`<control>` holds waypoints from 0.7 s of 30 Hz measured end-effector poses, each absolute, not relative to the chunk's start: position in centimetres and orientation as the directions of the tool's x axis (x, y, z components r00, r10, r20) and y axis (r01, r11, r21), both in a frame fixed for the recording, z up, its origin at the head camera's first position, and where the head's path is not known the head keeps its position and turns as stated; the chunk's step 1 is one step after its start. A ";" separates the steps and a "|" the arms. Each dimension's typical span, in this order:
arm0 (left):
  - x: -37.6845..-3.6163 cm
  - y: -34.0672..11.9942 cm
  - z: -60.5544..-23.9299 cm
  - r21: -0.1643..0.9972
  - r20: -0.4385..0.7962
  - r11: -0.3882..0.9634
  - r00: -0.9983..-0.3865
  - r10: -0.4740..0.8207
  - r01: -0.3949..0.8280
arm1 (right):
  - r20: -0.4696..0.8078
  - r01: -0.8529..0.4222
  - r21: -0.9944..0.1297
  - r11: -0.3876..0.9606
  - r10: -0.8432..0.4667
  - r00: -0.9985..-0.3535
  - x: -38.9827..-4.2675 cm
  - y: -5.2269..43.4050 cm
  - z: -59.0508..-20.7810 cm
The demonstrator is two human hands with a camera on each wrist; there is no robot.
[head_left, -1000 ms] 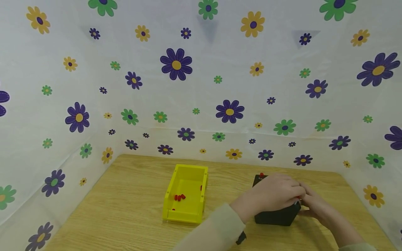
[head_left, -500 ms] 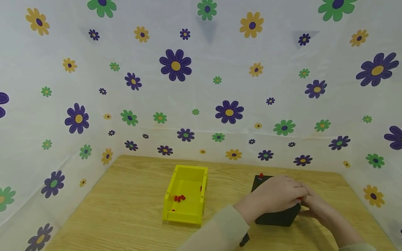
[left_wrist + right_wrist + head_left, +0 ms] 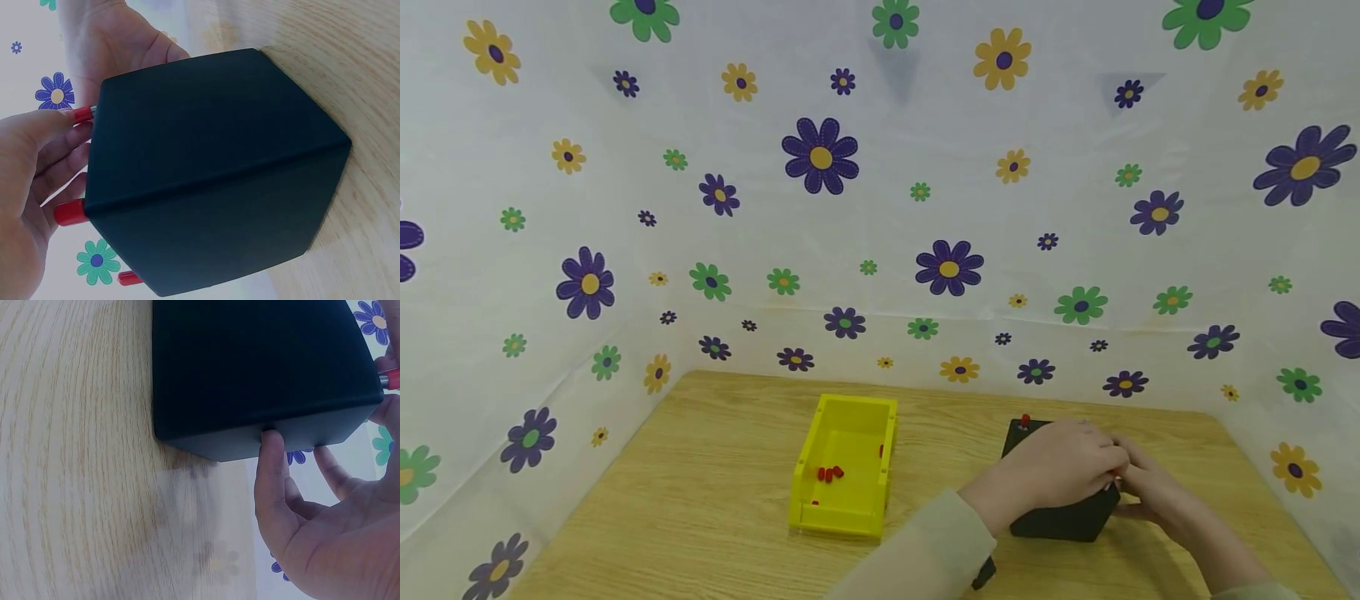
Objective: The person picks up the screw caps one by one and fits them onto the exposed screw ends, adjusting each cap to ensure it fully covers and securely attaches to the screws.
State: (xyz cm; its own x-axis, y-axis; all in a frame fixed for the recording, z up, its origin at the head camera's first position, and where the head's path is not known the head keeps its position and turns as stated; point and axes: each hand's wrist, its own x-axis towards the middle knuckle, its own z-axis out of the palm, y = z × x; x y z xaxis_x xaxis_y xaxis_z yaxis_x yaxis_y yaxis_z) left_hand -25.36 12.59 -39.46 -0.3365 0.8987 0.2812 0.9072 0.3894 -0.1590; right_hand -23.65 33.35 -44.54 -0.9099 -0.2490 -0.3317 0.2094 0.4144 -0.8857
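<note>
A matte black plastic block (image 3: 1060, 512) stands on the light wooden table (image 3: 700, 500), right of centre and near the front edge, well apart from the open yellow plastic bin (image 3: 845, 465) to its left. Both hands are on the block. The left hand (image 3: 1060, 471) lies over its top with the fingers curled down towards the right edge; in the left wrist view its fingertips (image 3: 47, 128) pinch a small red peg with a metal tip (image 3: 82, 114) at the block's upper edge, and two more red pegs (image 3: 69, 212) stick out along the same face. The right hand (image 3: 1153, 492) sits against the block's right side, touching the left hand; the right wrist view shows its thumb (image 3: 272, 462) pressed to the block's rim while the other fingers stay straight and loose beyond it, gripping nothing. One red peg (image 3: 1024, 421) stands upright at the block's far left corner. A few loose red pegs (image 3: 829, 472) lie on the floor of the bin.

Compared with a second ago, very little differs: both hands keep the same places on the block, the block has turned only slightly, and the far corner peg shows a little more clearly. The bin and its pegs have not moved. A white sheet printed with purple, green and yellow flowers (image 3: 880, 208) walls the table.
</note>
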 end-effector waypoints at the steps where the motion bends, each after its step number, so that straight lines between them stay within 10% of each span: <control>1: -25.4 12.6 -39.5 -0.160 0.278 0.388 -0.335 0.900 0.908 | -0.332 0.209 -0.885 0.416 -0.249 -0.910 -23.7 33.3 -44.5; 21: -25.4 12.9 -40.3 -0.207 0.252 0.421 -0.367 0.895 0.883 | -0.348 0.215 -0.875 0.433 -0.255 -0.902 -23.6 33.3 -44.3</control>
State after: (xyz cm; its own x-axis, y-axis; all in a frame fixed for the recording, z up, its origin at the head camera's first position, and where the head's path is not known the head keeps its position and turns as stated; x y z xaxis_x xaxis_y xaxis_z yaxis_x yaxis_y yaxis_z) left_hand -25.43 12.88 -40.25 -0.3674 0.8953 0.2518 0.8834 0.4207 -0.2067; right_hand -23.61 33.35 -44.29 -0.9023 -0.2550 -0.3476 0.2148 0.4333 -0.8753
